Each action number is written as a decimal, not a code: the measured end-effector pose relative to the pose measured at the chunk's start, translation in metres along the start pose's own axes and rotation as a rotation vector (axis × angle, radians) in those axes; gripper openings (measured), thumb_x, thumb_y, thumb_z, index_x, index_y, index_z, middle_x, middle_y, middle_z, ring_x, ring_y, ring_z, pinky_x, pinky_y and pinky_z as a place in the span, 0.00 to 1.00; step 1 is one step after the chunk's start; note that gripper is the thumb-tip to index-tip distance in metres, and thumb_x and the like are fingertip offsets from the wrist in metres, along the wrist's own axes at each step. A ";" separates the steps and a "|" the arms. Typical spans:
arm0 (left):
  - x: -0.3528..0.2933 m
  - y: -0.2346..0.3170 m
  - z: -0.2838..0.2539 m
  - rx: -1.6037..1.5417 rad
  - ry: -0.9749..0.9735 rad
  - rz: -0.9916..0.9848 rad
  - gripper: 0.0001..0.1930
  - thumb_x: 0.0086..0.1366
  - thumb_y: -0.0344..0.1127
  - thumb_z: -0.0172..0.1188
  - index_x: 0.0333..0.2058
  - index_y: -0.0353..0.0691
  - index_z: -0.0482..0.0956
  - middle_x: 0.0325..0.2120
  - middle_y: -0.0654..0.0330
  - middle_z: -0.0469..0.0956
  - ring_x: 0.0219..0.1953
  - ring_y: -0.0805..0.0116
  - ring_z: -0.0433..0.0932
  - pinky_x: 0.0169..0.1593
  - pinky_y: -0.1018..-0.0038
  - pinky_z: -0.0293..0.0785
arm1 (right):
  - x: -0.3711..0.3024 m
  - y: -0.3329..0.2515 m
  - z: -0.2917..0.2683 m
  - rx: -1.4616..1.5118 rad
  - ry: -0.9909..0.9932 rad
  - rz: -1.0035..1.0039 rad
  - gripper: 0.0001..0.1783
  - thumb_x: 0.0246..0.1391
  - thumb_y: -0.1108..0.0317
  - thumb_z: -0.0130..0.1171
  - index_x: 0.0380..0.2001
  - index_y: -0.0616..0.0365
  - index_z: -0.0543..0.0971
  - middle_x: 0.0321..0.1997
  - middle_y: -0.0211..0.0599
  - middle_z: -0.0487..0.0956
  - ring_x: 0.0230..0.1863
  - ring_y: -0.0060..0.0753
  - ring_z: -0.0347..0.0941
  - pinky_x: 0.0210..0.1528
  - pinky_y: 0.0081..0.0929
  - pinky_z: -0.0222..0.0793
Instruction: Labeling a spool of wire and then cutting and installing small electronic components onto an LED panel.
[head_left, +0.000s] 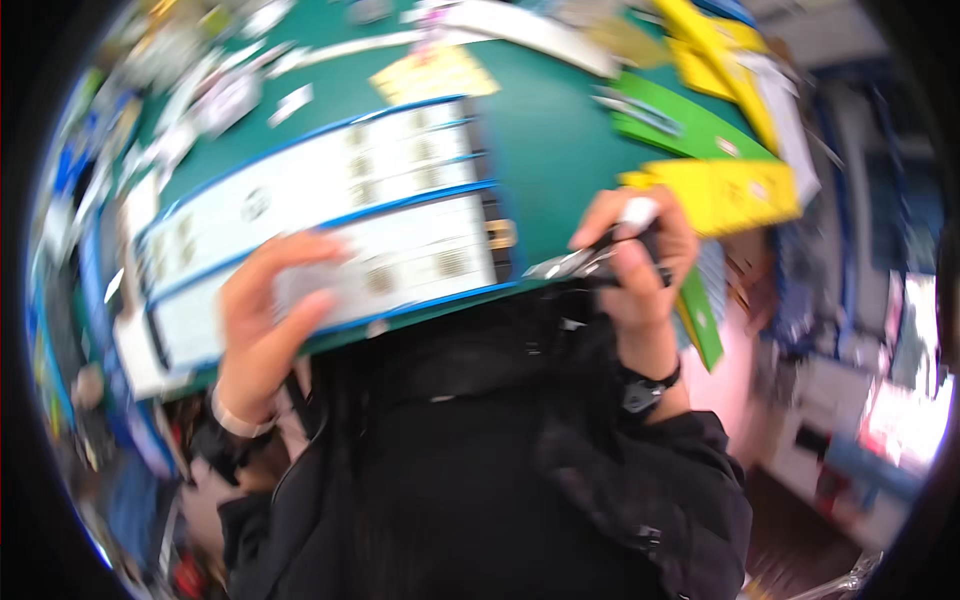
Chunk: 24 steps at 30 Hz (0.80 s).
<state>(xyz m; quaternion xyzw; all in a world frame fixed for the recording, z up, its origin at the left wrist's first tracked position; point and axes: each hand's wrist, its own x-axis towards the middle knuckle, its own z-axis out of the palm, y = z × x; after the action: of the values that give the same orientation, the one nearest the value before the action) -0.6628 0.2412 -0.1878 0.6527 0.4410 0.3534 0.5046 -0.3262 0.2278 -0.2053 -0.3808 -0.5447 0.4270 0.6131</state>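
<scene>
1. Where the green-topped surface (560, 130) meets its near edge, I see my left hand (262, 320) lying on one long white printed sheet with blue border lines (330, 215), fingers spread flat and pressing its near end; the hand is open rather than clamped on anything.
2. That sheet runs slantwise from the left rim toward the middle of the surface, and I count three blue-edged bands across it, each with small dark printed blocks too blurred to make out.
3. My right hand (640, 260) is at the near edge just right of the sheet, fingers curled tight around one small dark tool with a white tip and a shiny metal part (600, 255); I cannot tell what kind of tool it is.
4. One dark wristwatch (642, 390) sits on the right wrist, and one pale band (235, 420) on the left.
5. Beyond the right hand I count two green card strips (680, 125) and one yellow printed card (725, 190) overlapping them; one more green strip (702, 320) hangs over the edge below the hand.
6. One pale yellow paper (435, 75) lies beyond the sheet, with scattered white paper scraps (230, 95) at the far left, too smeared to count.
7. Black sleeves and clothing (480, 470) fill the lower middle.
</scene>
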 end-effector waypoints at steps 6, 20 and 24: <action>-0.031 -0.016 -0.050 -0.044 0.247 0.079 0.16 0.68 0.37 0.55 0.46 0.28 0.75 0.36 0.56 0.75 0.42 0.66 0.73 0.58 0.64 0.66 | -0.022 -0.073 -0.072 -0.014 0.123 -0.023 0.08 0.51 0.75 0.55 0.34 0.62 0.68 0.27 0.42 0.73 0.31 0.34 0.71 0.33 0.26 0.70; 0.000 -0.038 -0.041 -0.255 0.240 0.080 0.08 0.72 0.33 0.50 0.42 0.33 0.72 0.32 0.62 0.68 0.41 0.71 0.68 0.58 0.68 0.62 | -0.034 -0.056 -0.094 -1.538 0.170 0.072 0.11 0.55 0.71 0.60 0.41 0.60 0.73 0.46 0.45 0.74 0.37 0.53 0.78 0.33 0.44 0.75; -0.012 -0.082 -0.069 0.106 0.536 -0.233 0.15 0.66 0.40 0.61 0.40 0.31 0.79 0.46 0.48 0.79 0.43 0.53 0.79 0.50 0.62 0.76 | -0.032 -0.039 -0.092 -1.645 0.074 0.128 0.09 0.55 0.73 0.53 0.38 0.67 0.74 0.39 0.49 0.72 0.35 0.48 0.77 0.30 0.39 0.78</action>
<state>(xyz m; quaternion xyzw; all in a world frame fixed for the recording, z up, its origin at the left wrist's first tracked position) -0.7479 0.2620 -0.2511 0.5064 0.6483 0.4295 0.3726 -0.2320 0.1842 -0.1901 -0.7520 -0.6403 -0.0868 0.1305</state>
